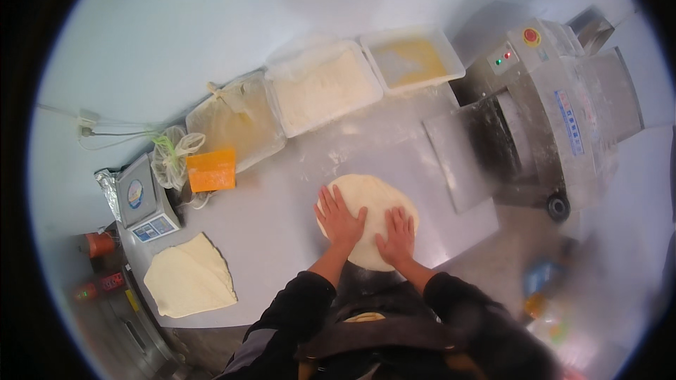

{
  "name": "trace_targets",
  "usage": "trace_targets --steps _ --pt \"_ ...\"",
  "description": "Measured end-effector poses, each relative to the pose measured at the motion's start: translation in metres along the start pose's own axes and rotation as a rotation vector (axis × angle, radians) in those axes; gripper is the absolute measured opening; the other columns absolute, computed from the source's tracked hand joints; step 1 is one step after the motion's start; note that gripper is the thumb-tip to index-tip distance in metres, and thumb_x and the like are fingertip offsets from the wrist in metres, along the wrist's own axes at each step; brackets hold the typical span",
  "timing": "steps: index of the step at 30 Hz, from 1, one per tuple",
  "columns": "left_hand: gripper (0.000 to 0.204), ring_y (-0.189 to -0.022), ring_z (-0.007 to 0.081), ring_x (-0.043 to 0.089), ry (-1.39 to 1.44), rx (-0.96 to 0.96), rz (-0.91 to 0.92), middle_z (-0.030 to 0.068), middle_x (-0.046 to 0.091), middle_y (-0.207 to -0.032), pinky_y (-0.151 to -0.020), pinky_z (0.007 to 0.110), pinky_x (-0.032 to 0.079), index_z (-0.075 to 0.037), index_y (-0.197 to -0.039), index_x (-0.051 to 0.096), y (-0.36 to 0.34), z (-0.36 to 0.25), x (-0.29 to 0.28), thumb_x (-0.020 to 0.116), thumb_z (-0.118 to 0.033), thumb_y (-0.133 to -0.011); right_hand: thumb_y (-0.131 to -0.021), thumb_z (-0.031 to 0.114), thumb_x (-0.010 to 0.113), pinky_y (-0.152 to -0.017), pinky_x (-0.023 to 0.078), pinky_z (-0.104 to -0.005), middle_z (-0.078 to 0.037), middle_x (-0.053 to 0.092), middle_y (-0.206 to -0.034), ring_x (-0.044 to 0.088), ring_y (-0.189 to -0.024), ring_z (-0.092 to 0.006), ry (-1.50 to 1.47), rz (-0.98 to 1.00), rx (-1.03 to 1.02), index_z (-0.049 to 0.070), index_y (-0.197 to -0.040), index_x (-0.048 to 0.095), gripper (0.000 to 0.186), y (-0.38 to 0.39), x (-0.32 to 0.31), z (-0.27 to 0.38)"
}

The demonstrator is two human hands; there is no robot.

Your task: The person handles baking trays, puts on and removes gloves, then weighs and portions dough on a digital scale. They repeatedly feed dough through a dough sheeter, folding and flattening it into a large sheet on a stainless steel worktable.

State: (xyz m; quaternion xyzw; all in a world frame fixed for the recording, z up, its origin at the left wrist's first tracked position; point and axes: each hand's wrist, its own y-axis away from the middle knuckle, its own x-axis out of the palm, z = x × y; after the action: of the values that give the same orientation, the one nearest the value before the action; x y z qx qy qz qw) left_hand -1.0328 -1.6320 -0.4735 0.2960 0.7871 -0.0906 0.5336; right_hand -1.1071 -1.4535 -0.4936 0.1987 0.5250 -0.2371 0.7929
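A round, flattened sheet of pale dough lies on the metal table near its front edge. My left hand rests on the dough's left side, fingers spread and pointing away from me. On its right side my right hand lies flat, fingers stretched out and the thumb apart. Both palms touch the dough and neither hand grips it. Another slab of dough, flat and with uneven edges, sits at the left end of the table.
Along the back stand a bin of white flour, a tub with yellowish residue and a covered container. An orange scraper leans before a plastic bag. A digital scale is at left; a steel dough machine stands right.
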Motion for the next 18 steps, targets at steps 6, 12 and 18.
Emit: trace_targets --steps 6,12,18 --pt "0.107 -0.159 0.0419 0.016 -0.032 0.033 -0.063 0.0289 0.023 -0.169 -0.127 0.059 0.012 -0.002 -0.165 0.023 0.0 0.003 0.003 0.075 -0.052 -0.086 -0.089 0.05 0.073 -0.128 0.014 -0.0603 -0.021 0.032 -0.166 0.02 -0.159 -0.0402 -0.042 0.163 -0.058 0.001 -0.16 0.035 0.095 -0.017 -0.011 -0.015" --pt "0.106 -0.147 0.0392 0.037 0.108 -0.052 -0.137 0.0229 0.041 -0.158 -0.116 0.056 0.033 -0.005 -0.158 0.036 -0.016 0.021 0.004 0.082 -0.056 -0.076 -0.094 0.055 0.067 -0.129 0.013 -0.0606 -0.021 0.032 -0.166 0.02 -0.159 -0.0386 -0.107 0.082 -0.126 0.004 -0.162 0.033 0.092 -0.037 -0.04 -0.054" --pt "0.091 -0.13 0.037 0.053 0.207 -0.203 0.33 0.0176 0.056 -0.137 -0.102 0.05 0.049 -0.005 -0.138 0.057 -0.066 0.036 -0.019 0.089 -0.051 -0.066 -0.098 0.024 0.065 -0.097 0.051 -0.0495 -0.022 0.063 -0.128 0.061 -0.117 -0.0402 -0.319 -0.241 -0.267 0.004 -0.136 0.062 0.043 -0.196 -0.093 -0.023"
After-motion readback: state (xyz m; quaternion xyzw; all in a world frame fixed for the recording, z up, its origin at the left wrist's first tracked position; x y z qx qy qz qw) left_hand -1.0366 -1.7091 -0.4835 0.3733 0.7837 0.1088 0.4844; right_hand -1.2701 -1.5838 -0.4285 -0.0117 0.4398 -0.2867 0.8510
